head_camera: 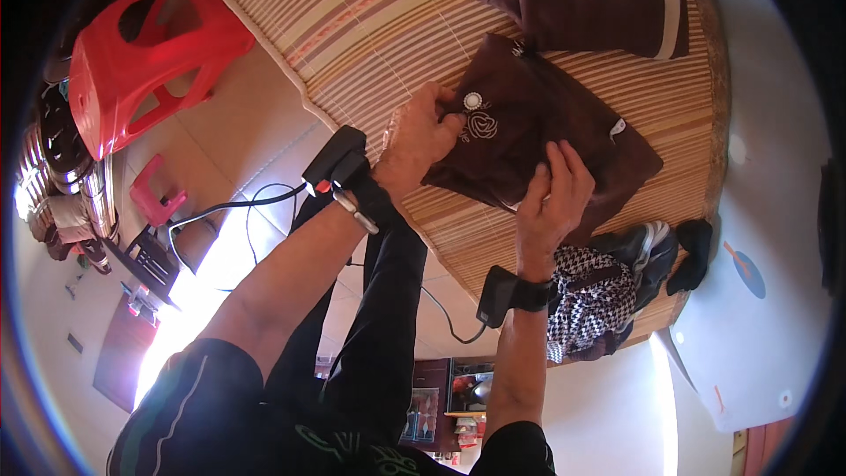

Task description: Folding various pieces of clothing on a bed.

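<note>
A dark brown folded garment [529, 125] lies on a striped bamboo mat [370, 26]. It carries a round pearl-like ornament [472, 101], pale embroidery and a small white tag [617, 127]. At its left edge, my left hand [423, 135] pinches the cloth between thumb and fingers beside the ornament. My right hand [556, 188] rests on the near side of the garment, thumb and fingers slightly apart; what lies beneath the palm is hidden. Both my wrists wear black strapped devices with cables.
Beyond the garment sits another folded brown cloth [588, 0] with a pale stripe. A houndstooth cloth [591, 301] and dark clothing [691, 254] lie near my right forearm. A red plastic stool [149, 59] stands on the tiled floor at left. A white panel [760, 211] borders the mat's right side.
</note>
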A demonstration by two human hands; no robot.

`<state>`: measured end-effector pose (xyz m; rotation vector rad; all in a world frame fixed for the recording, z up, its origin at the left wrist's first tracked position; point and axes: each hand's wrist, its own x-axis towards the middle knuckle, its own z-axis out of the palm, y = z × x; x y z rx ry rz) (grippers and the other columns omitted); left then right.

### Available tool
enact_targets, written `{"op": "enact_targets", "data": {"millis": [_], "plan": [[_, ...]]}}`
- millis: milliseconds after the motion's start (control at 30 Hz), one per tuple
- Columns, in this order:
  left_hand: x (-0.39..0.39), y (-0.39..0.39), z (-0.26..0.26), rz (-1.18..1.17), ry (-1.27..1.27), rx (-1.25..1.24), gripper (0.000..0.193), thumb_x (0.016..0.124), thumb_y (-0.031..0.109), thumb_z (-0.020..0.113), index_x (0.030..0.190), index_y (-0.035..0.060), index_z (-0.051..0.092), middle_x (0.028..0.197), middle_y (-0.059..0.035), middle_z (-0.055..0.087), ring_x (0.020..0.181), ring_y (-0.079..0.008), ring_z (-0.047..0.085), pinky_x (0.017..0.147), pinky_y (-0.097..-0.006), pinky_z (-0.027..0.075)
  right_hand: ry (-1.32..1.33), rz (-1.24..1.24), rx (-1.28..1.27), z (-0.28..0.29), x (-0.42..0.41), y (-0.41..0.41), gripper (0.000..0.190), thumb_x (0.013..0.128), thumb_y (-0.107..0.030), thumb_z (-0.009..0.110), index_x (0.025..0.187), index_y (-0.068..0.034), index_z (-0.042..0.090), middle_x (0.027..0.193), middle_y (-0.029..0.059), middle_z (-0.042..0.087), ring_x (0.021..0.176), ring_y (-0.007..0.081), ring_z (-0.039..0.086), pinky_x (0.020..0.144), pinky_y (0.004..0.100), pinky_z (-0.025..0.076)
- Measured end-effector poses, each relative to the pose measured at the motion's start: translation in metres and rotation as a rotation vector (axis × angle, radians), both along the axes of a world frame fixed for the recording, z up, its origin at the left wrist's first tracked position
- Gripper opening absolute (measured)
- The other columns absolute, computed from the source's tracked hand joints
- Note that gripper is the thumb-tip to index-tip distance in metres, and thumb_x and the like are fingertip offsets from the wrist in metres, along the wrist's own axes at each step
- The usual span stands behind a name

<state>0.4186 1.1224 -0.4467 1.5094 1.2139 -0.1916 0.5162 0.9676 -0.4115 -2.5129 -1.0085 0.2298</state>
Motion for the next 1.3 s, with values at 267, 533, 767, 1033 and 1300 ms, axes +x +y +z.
{"op": "enact_targets", "data": {"millis": [267, 533, 767, 1033, 1300], "plan": [[0.001, -0.008, -0.005, -0.014, -0.081, 0.034, 0.035, 0.078, 0.021, 0.065, 0.101, -0.0037, 0.055, 0.081, -0.0106, 0.061, 0.074, -0.0155, 0.056, 0.066, -0.0283, 0.046, 0.183, 0.098, -0.043, -0.001, -0.023, -0.016, 0.035, 0.082, -0.013, 0.057, 0.116, -0.003, 0.055, 0.131, 0.0165, 0.044, 0.123, 0.0369, 0.038, 0.099, 0.0470, 0.031], [0.014, -0.004, -0.003, 0.067, -0.232, -0.326, 0.041, 0.078, 0.013, 0.062, 0.114, -0.0038, 0.050, 0.099, -0.0092, 0.061, 0.087, -0.0150, 0.058, 0.077, -0.0275, 0.048, 0.022, -0.104, -0.069, -0.007, -0.005, -0.003, 0.043, 0.085, -0.019, 0.055, 0.124, -0.003, 0.049, 0.135, 0.0207, 0.036, 0.125, 0.0389, 0.034, 0.100, 0.0485, 0.029], [-0.017, 0.043, 0.084, 0.136, -0.294, -0.207, 0.049, 0.073, 0.007, 0.062, 0.119, -0.0025, 0.049, 0.102, -0.0101, 0.062, 0.089, -0.0135, 0.058, 0.078, -0.0274, 0.048, 0.586, -0.145, 0.278, -0.002, -0.059, 0.057, 0.042, 0.087, -0.017, 0.051, 0.127, -0.002, 0.046, 0.132, 0.0179, 0.042, 0.125, 0.0353, 0.036, 0.103, 0.0421, 0.029], [0.007, -0.017, 0.116, -0.418, -0.087, 0.202, 0.058, 0.078, 0.014, 0.061, 0.129, -0.0003, 0.038, 0.097, -0.0220, 0.061, 0.089, -0.0351, 0.062, 0.079, -0.0352, 0.049, 1.181, -0.673, 0.517, -0.005, -0.060, 0.014, 0.037, 0.090, -0.022, 0.051, 0.121, -0.001, 0.053, 0.117, 0.0116, 0.055, 0.105, 0.0168, 0.053, 0.089, 0.0281, 0.041], [0.005, -0.070, 0.061, -0.547, -0.214, 0.001, 0.057, 0.075, 0.014, 0.060, 0.127, 0.0012, 0.040, 0.112, -0.0200, 0.052, 0.101, -0.0346, 0.054, 0.083, -0.0417, 0.046, 0.967, -1.069, 0.524, -0.003, -0.028, -0.067, 0.042, 0.089, -0.025, 0.053, 0.124, -0.001, 0.048, 0.109, 0.0080, 0.056, 0.094, 0.0165, 0.054, 0.080, 0.0314, 0.043]]}}
